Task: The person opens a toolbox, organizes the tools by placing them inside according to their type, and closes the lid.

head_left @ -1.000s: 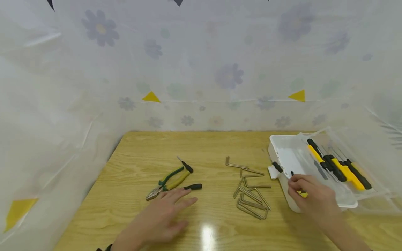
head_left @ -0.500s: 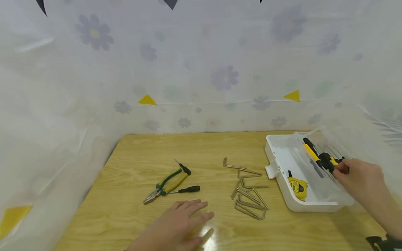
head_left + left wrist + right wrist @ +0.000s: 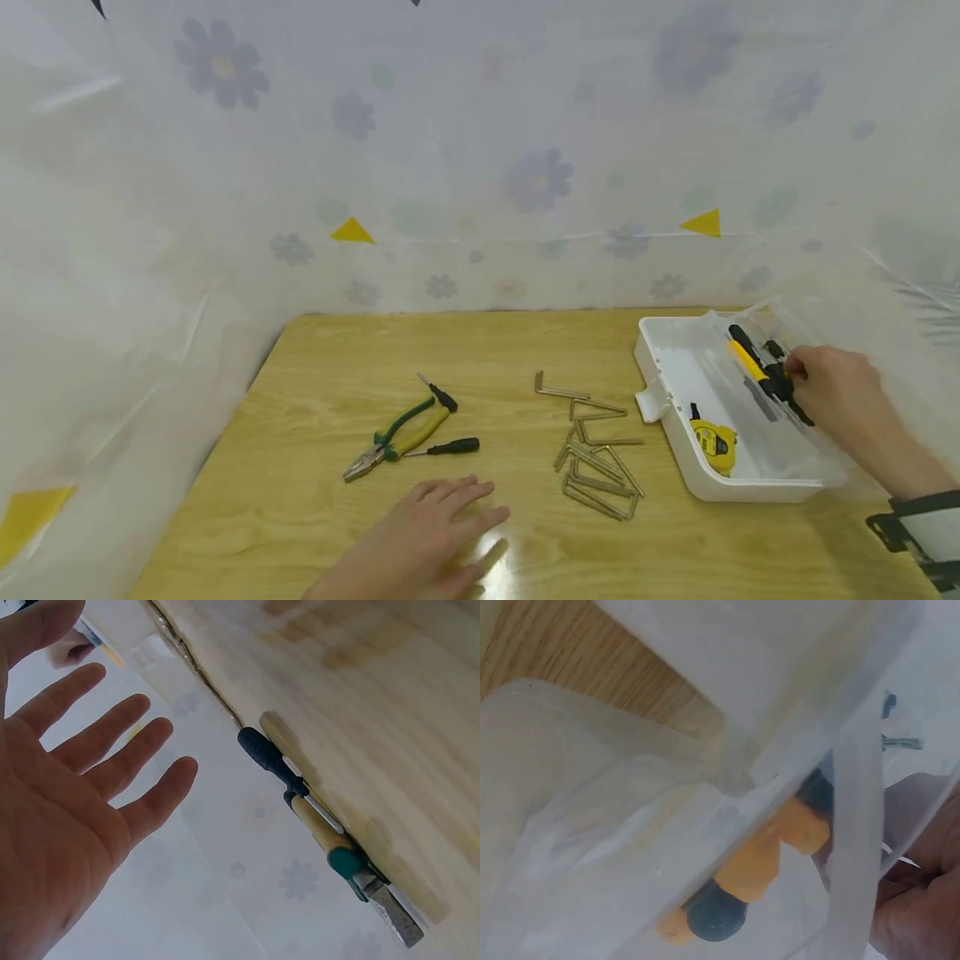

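My right hand reaches over the right side of the white plastic box, its thumb and fingers pinching a yellow-and-black-handled screwdriver, mostly covered in the head view. Beside it lies another yellow-and-black screwdriver. A yellow tape measure sits in the box's front left corner. My left hand is spread over the table and holds nothing; its palm shows in the left wrist view. Beyond its fingers lie green-and-yellow pliers and two small black-handled screwdrivers, one near the handles and one at their far end.
Several brass-coloured hex keys lie in a loose group between the pliers and the box. A clear lid stands open at the box's right side. A white latch juts out on the left. Flowered sheeting walls the table.
My right hand has left the tape measure, now in the box, and moved right to the screwdrivers, shifting one slightly back. My left hand has drawn back from the pliers.
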Tool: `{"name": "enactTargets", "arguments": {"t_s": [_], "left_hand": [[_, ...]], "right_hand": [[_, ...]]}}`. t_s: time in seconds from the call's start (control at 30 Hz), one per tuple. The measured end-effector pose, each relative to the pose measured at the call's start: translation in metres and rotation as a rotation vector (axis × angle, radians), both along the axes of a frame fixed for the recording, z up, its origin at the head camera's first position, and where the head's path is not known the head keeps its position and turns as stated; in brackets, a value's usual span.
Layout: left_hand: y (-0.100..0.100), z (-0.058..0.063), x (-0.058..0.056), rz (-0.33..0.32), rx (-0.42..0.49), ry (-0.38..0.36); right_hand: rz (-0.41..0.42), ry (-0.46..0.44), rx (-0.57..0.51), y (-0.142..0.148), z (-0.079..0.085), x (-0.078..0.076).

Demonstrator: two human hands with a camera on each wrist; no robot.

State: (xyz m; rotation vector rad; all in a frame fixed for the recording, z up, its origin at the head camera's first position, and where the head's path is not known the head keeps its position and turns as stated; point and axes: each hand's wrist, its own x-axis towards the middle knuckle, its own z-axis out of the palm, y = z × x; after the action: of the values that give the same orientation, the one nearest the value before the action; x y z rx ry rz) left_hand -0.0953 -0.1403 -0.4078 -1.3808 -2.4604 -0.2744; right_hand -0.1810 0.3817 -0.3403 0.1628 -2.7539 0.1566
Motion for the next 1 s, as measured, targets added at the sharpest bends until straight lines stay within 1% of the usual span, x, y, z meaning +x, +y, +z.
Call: {"name": "enactTargets", "arguments": {"t_s": [0.07,0.2,0.3,0.37,0.43,0.53,0.57,0.67,0.73,0.83,0.9,0.97,1.0], "left_hand": [[-0.002,0.001,0.0,0.008,0.001,-0.003],[-0.011,0.003,0.0,0.023,-0.018,-0.05],[-0.019,0.004,-0.001,0.047,-0.023,-0.093],[-0.026,0.004,-0.002,0.076,-0.009,-0.113],[-0.033,0.005,-0.002,0.117,0.008,-0.128],[-0.044,0.006,-0.002,0.192,0.035,-0.123],[-0.048,0.006,-0.002,0.211,0.042,-0.111],[-0.059,0.005,-0.002,0.245,0.053,-0.07],[-0.065,0.004,-0.001,0.252,0.06,-0.044],[-0.073,0.003,0.001,0.262,0.072,-0.006],[-0.076,0.002,0.001,0.266,0.079,0.012],[-0.078,0.001,0.002,0.266,0.082,0.029],[-0.078,0.001,0.002,0.264,0.08,0.032]], "right_hand": [[-0.003,-0.019,-0.002,0.001,-0.002,0.002],[-0.028,-0.075,0.005,-0.001,-0.005,0.008],[-0.048,-0.117,-0.016,-0.014,-0.004,0.013],[-0.032,-0.084,-0.028,-0.029,-0.003,0.016],[0.003,-0.035,-0.037,-0.049,-0.002,0.02],[0.124,0.095,-0.034,-0.086,-0.004,0.023],[0.168,0.121,-0.036,-0.1,-0.006,0.023],[0.318,0.167,-0.027,-0.141,-0.018,0.028],[0.432,0.164,-0.019,-0.167,-0.028,0.03],[0.603,0.047,-0.017,-0.202,-0.039,0.031],[0.706,-0.053,0.002,-0.222,-0.045,0.029],[0.756,-0.174,0.027,-0.241,-0.049,0.028],[0.771,-0.218,0.046,-0.249,-0.052,0.027]]}}
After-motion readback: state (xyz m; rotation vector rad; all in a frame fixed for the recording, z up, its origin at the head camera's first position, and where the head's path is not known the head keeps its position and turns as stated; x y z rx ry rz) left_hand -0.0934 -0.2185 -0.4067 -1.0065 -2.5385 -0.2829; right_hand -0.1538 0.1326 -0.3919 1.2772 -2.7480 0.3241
